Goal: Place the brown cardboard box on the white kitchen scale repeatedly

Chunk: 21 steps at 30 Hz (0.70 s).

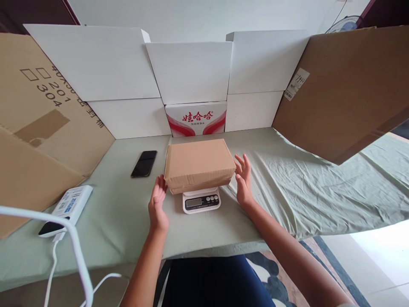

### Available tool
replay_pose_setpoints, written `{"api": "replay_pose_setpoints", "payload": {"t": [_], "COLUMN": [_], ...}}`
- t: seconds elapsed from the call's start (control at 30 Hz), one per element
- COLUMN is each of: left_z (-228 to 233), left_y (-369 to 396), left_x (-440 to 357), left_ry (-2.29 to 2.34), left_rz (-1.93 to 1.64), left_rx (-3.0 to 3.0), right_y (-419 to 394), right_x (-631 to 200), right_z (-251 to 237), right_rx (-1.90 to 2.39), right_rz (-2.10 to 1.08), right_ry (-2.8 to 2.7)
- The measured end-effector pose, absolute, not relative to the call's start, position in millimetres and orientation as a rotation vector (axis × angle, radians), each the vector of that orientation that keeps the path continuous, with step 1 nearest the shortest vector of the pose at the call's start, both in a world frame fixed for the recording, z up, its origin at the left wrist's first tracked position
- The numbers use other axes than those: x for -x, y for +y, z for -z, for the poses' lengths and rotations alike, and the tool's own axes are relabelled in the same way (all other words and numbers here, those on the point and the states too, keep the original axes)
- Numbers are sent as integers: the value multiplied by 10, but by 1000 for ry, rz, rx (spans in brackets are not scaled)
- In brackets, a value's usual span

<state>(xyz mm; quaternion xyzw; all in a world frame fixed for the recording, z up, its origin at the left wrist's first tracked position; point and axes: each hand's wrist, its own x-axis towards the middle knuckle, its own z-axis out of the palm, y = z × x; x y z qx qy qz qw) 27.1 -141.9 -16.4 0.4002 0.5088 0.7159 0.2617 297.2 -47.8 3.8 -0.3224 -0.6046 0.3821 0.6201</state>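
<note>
A closed brown cardboard box [200, 162] rests on top of a small white kitchen scale [202, 202], overhanging most of it. Only the scale's front shows, with its grey display and several round buttons; no digits can be made out on it. My left hand [158, 204] is at the box's left front corner, fingers extended along that side and touching or nearly touching it. At the right side, my right hand [243, 179] has its fingers spread, with the fingertips close to the box's edge. Neither hand is wrapped round anything.
A black phone [144, 163] lies left of the box. Further left are a white power strip [70, 207] and a thick white cable [75, 238]. White cartons [188, 70] line the back; large brown cardboard panels [338, 94] flank the green cloth-covered table [281, 187].
</note>
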Motion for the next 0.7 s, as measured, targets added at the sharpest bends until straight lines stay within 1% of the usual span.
{"api": "replay_pose_setpoints", "payload": {"t": [0.27, 0.43, 0.57, 0.7], "left_z": [244, 297, 80, -213], "left_y": [-1424, -1383, -1111, -536], "left_x": [-246, -231, -130, -26], "left_ry": [1411, 1444, 1374, 1307], "left_rz": [-1879, -1879, -1902, -1948], "left_rx": [-1120, -1012, -1018, -1086], "right_y": [-481, -491, -350, 107], "right_x": [-2974, -2993, -2896, -2658], "right_z": [9, -27, -273, -486], "right_rx": [723, 707, 632, 538], "right_rz": [-953, -988, -955, -831], "right_ry": [-1474, -1536, -1550, -1539]}}
